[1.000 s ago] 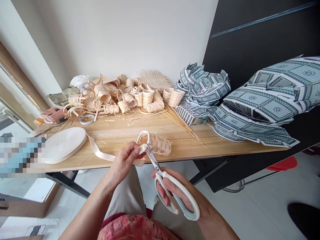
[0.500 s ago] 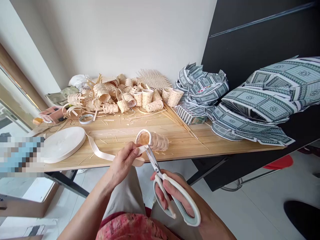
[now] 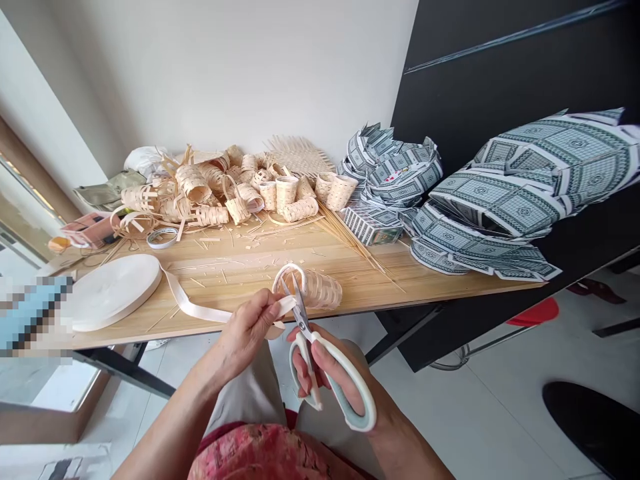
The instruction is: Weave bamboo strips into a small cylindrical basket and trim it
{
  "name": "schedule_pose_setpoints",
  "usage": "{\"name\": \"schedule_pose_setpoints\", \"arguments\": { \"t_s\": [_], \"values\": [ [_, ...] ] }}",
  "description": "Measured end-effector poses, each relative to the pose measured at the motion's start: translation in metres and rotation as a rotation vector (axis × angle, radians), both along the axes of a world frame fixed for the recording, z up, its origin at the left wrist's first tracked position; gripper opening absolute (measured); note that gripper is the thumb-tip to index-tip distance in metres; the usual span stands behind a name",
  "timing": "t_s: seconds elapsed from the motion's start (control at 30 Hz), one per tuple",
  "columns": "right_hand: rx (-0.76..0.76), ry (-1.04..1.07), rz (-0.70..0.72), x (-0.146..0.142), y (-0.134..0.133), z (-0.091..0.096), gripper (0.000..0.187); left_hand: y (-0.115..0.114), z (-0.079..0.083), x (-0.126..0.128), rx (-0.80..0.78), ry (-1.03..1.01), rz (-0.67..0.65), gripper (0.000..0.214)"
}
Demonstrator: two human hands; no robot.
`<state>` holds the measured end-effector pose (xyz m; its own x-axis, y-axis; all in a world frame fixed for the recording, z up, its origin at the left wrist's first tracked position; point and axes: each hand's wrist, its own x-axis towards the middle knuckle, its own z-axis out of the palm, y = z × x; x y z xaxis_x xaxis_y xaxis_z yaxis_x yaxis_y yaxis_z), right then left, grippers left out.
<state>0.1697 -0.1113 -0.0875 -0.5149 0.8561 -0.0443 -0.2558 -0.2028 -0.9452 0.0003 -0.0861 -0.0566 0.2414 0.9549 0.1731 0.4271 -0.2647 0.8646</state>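
Pale wall (image 3: pixel 225 80) at the back, black panel (image 3: pixel 500 73) on the right, and a light wood table (image 3: pixel 225 273) is being worked at right by its front edge. Room is being eaten up by a heap of bamboo weavings (image 3: pixel 210 197) and printed paper folds (image 3: pixel 510 193). A woven bamboo basket (image 3: pixel 315 290) is being held just inside that edge, its rim and a white ribbon (image 3: pixel 200 308) pinched by the left hand's curled fingers (image 3: pixel 255 320). Scissors (image 3: pixel 303 317) are being gripped by the right hand (image 3: pixel 330 373), fingers through the handles, blades slightly parted at the rim. The ribbon is being run from a big roll (image 3: pixel 113 292) lying on the left.
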Motion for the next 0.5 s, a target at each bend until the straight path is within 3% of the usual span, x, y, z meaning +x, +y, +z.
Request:
{"name": "schedule_pose_setpoints", "arguments": {
  "t_s": [0.2,0.5],
  "values": [
    [0.052,0.057,-0.022,-0.006,-0.003,0.000,0.038,-0.002,0.001,0.000,0.009,0.019,-0.006,0.027],
    [-0.062,0.070,-0.070,-0.013,-0.008,-0.002,0.042,-0.002,-0.001,0.000,-0.001,0.000,0.010,0.026]
  ]
}}
